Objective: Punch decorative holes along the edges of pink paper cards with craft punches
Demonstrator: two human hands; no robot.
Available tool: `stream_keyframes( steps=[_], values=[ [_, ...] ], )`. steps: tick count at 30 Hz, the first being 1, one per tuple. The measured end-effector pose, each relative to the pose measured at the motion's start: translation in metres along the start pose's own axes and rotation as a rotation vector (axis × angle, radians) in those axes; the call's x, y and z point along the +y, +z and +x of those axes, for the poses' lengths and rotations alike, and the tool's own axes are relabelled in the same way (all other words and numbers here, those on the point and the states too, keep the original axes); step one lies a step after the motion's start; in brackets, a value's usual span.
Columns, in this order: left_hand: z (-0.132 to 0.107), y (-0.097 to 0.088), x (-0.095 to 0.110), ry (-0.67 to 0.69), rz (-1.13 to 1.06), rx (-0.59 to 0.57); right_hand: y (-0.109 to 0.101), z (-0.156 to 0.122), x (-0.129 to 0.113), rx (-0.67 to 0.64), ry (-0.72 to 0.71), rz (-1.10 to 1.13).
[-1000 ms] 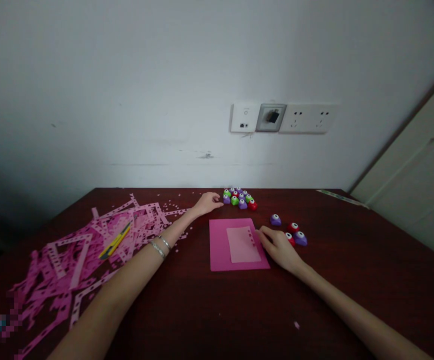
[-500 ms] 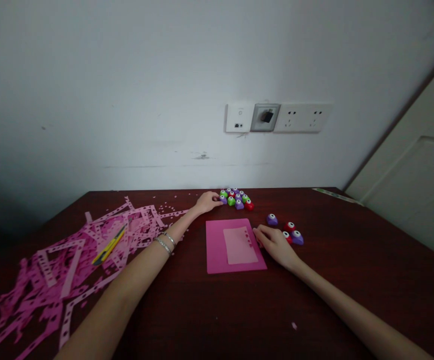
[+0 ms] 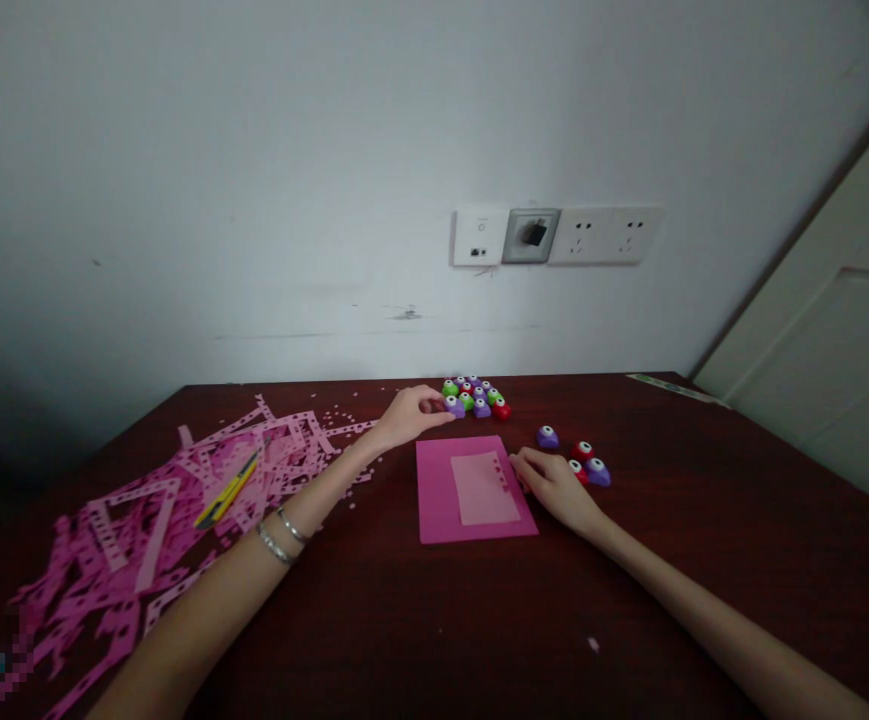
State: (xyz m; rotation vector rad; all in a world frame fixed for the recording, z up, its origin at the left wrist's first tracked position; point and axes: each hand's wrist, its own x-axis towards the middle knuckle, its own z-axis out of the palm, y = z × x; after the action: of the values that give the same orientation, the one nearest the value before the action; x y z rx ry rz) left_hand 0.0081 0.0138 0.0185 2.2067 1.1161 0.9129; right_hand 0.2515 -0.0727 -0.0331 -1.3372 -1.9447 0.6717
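With thumb and fingers, my left hand (image 3: 413,412) pinches a small purple craft punch (image 3: 455,406) with a white round top, at the near left of a cluster of green, red and purple craft punches (image 3: 481,407). A magenta sheet (image 3: 434,500) lies flat on the table, bearing a smaller light pink card (image 3: 483,495) with a row of dark pink shapes along its right side. Fingers curled together, my right hand (image 3: 554,485) rests at the sheet's right edge; what its fingertips hold, if anything, is hidden.
Purple (image 3: 547,437) and red punches (image 3: 583,452) sit by my right hand. Left of my left arm spreads a heap of punched pink paper strips (image 3: 156,530), with a yellow utility knife (image 3: 228,490) on top. The wall with sockets (image 3: 605,236) rises behind the table (image 3: 404,640).
My left hand has drawn slightly towards me, and the purple punch in its fingers has shifted a little right and nearer. My right hand stays beside the sheet.
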Motion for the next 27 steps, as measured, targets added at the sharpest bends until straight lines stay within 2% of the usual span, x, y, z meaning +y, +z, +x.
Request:
stream_keyframes(
  steps=[5, 12, 17, 21, 27],
  values=[
    [-0.012, 0.010, 0.021, 0.038, -0.064, -0.074, -0.001, 0.000, -0.001, -0.013, 0.020, 0.010],
    [-0.017, 0.017, 0.036, 0.055, -0.053, -0.160, -0.004, -0.001, -0.008, -0.031, 0.060, 0.122],
    [-0.020, 0.017, 0.046, 0.080, -0.026, -0.239, -0.015, 0.001, -0.026, 0.000, -0.011, 0.144],
    [-0.023, 0.019, 0.052, 0.133, -0.020, -0.279, -0.022, 0.001, -0.038, -0.029, -0.077, 0.139],
    [-0.026, 0.022, 0.057, 0.198, -0.006, -0.300, -0.025, 0.000, -0.042, -0.053, -0.115, 0.075]
  ],
)
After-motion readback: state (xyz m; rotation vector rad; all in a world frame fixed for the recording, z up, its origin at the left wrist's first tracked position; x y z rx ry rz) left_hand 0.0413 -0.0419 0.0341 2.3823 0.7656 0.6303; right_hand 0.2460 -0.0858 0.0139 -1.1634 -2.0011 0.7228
